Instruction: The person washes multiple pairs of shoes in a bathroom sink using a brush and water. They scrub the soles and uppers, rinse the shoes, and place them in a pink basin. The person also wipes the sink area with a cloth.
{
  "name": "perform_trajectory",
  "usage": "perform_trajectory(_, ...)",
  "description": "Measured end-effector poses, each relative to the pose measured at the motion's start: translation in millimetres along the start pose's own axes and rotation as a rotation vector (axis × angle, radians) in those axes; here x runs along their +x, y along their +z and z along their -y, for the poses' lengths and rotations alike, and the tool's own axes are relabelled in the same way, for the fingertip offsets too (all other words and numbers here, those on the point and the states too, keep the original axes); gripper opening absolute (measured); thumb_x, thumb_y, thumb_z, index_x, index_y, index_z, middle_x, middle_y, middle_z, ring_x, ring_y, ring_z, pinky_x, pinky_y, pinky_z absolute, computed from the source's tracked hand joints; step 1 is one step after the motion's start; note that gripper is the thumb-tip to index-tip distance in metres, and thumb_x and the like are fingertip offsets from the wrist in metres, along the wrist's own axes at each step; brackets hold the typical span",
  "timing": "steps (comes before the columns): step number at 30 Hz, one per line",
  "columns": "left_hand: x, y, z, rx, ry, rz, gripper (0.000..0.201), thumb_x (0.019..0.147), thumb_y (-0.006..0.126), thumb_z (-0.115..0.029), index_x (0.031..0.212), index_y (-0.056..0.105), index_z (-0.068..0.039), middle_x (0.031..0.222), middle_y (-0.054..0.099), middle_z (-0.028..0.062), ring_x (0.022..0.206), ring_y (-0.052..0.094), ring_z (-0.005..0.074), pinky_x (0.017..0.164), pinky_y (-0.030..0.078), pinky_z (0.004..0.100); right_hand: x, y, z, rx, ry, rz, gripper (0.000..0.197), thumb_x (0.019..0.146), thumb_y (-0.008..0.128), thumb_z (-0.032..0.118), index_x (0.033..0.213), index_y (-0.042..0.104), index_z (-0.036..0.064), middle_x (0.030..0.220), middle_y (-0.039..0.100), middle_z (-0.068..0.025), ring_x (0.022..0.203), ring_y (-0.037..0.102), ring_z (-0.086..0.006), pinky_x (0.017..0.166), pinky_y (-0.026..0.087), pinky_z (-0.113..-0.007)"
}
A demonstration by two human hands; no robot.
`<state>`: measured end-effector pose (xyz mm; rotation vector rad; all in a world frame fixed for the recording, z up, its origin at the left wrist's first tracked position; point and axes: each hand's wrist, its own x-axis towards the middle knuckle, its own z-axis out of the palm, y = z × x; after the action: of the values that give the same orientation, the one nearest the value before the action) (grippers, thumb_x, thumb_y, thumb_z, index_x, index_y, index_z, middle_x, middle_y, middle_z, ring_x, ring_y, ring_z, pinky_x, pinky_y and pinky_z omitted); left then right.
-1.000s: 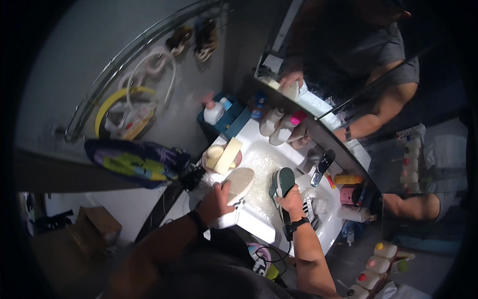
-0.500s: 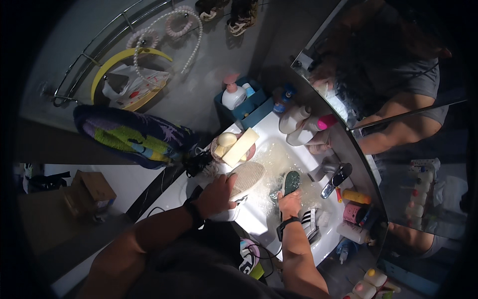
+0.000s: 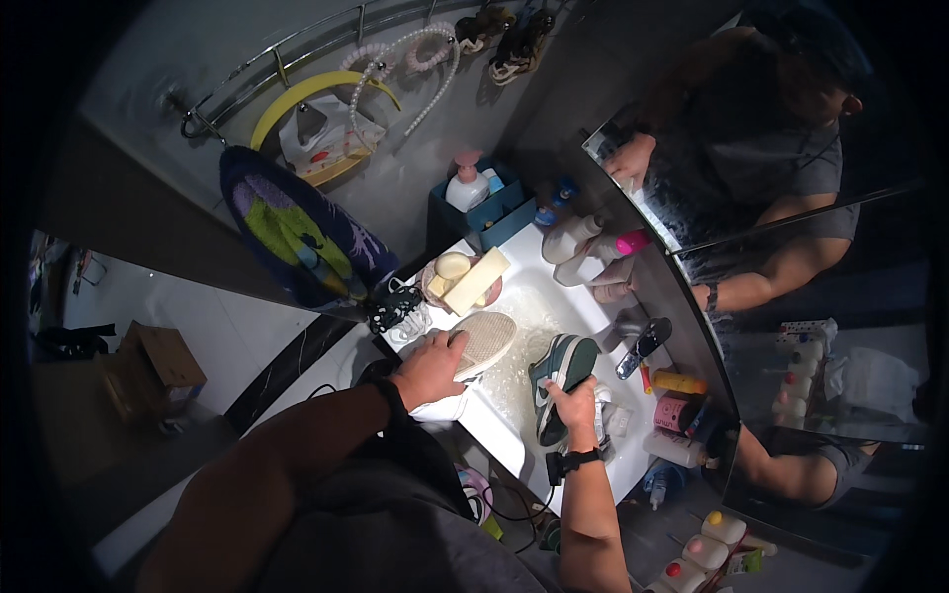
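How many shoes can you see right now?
2 clearly: a pale-soled shoe in the left hand and a green shoe in the right hand. A partly hidden white item beside the right hand may be another.

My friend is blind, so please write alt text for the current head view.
A person's left hand holds a pale-soled shoe and the right hand a green shoe, at a white sink holding water. Bottles stand along its edge.
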<state>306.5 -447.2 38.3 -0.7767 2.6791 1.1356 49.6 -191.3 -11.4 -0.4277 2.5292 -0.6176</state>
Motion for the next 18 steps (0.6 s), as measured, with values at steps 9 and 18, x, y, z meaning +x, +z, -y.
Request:
perform_trajectory(9, -2, 6, 4, -0.036, 0.044, -0.074, 0.093, 0.077, 0.087, -0.027, 0.155, 0.045, -0.001, 0.132, 0.06, 0.0292, 0.121, 0.064, 0.0468, 0.103, 0.055, 0.0519, 30, 74, -18, -0.387, 0.13, -0.01, 0.104, 0.081, 0.09, 0.052, 0.147, 0.038, -0.0094, 0.14, 0.061, -0.0335, 0.132, 0.062, -0.0475, 0.112, 0.052, -0.052)
perform_trajectory(18, 0, 9, 2, 0.01, 0.028, -0.046, 0.095, 0.075, 0.089, -0.029, 0.155, 0.048, -0.001, 0.132, 0.058, 0.0274, 0.123, 0.062, 0.0458, 0.106, 0.054, 0.0497, 50, 74, -11, -0.477, 0.244, 0.007, 0.105, 0.082, 0.087, 0.047, 0.152, 0.034, -0.0093, 0.146, 0.059, -0.0332, 0.139, 0.061, -0.0403, 0.113, 0.051, -0.058)
